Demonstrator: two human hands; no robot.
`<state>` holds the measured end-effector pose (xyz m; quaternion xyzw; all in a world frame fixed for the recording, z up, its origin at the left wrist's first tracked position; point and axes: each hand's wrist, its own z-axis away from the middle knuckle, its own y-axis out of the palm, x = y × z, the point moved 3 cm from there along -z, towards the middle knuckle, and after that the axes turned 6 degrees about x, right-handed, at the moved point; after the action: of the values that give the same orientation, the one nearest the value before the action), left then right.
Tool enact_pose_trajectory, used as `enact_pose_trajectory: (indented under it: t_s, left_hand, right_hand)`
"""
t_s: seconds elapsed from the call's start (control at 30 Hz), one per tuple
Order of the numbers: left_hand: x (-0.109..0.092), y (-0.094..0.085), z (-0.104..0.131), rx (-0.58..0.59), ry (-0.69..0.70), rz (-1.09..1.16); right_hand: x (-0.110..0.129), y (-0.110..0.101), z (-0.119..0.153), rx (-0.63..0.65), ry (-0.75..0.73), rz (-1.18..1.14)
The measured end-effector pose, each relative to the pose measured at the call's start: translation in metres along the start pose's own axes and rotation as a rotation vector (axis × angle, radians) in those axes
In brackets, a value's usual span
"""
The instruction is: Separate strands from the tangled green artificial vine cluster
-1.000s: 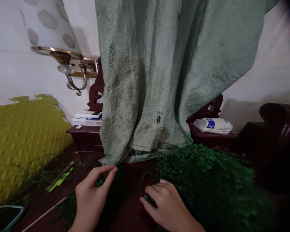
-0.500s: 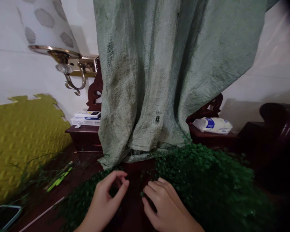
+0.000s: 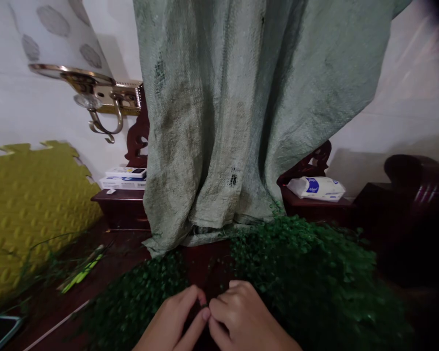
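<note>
At the bottom centre, my left hand (image 3: 175,319) and my right hand (image 3: 241,314) meet at the fingertips over the dark red wooden surface (image 3: 205,261). The left thumb and index finger are pinched together; a tiny dark bit seems to show between them, too small to name. The right fingers are curled in, and what they hold, if anything, is hidden. A large heap of small-leaved green plants (image 3: 307,273) lies beside my right hand. Next to my left hand spreads a smaller green pile (image 3: 139,292).
A grey-green woven sack (image 3: 227,117) hangs behind the hands. Yellow foam mat (image 3: 32,209), green-handled tool (image 3: 82,275) and thin stick (image 3: 54,326) are at left. Boxes (image 3: 124,180) and a tissue pack (image 3: 316,188) rest on ledges. A wall lamp (image 3: 73,73) is upper left.
My hands have come together and sit lower in the view; the left thumb and index finger have closed. The whole scene has shifted slightly left.
</note>
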<state>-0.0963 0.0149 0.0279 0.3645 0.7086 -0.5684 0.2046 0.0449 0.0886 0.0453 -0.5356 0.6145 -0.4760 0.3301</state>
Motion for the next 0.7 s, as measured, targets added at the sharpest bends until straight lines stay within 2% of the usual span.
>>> enact_pose_trajectory:
  t_s: [0.1, 0.23, 0.4, 0.57, 0.7]
  left_hand:
    - [0.000, 0.005, 0.002, 0.014, -0.004, 0.085]
    - [-0.001, 0.009, 0.003, -0.006, -0.122, 0.179]
    - [0.000, 0.008, -0.001, 0.071, -0.146, 0.238]
    - [-0.001, 0.003, 0.000, -0.003, -0.196, 0.181]
    - [-0.002, 0.004, -0.001, -0.012, -0.184, 0.213]
  right_hand:
    - [0.001, 0.000, 0.001, -0.042, -0.023, -0.006]
    - [0.001, -0.001, 0.000, -0.067, -0.011, 0.023]
    - [0.001, -0.004, -0.003, -0.083, -0.023, 0.082]
    - [-0.001, -0.012, -0.007, -0.073, 0.002, 0.070]
    - [-0.001, -0.016, -0.008, -0.032, -0.024, 0.036]
